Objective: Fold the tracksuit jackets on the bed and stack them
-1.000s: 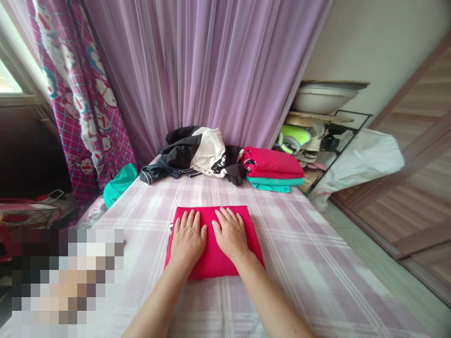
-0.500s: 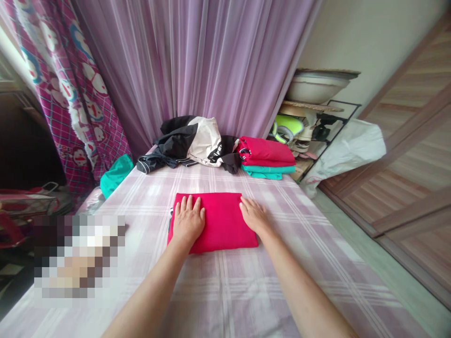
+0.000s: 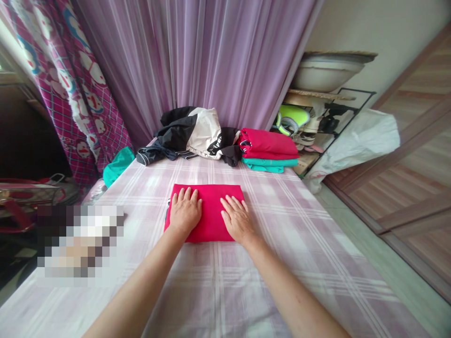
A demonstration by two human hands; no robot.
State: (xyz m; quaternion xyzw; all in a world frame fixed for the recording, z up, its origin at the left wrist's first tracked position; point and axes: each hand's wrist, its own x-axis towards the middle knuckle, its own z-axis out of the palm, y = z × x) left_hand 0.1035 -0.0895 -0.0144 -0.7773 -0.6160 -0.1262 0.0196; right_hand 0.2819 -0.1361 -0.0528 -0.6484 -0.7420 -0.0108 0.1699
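A red garment (image 3: pixel 211 216), folded into a flat rectangle, lies on the plaid bed sheet (image 3: pixel 218 281) in front of me. My left hand (image 3: pixel 185 210) rests flat on its left part, fingers slightly spread. On its right part lies my right hand (image 3: pixel 237 218), palm down with the fingers stretched out. Neither hand grips the cloth. A bit of dark and white trim peeks out at the garment's left edge.
Behind lies a crumpled black and white jacket (image 3: pixel 206 131). Beside it, a folded red garment (image 3: pixel 269 144) sits on folded teal clothing (image 3: pixel 271 164). A teal cloth (image 3: pixel 118 166) hangs at the left edge. A shelf with a basin (image 3: pixel 327 72) and a white bag (image 3: pixel 362 141) stand right.
My right hand has moved left from the garment's right edge onto its top. My left hand stays on the left part. The view has shifted slightly.
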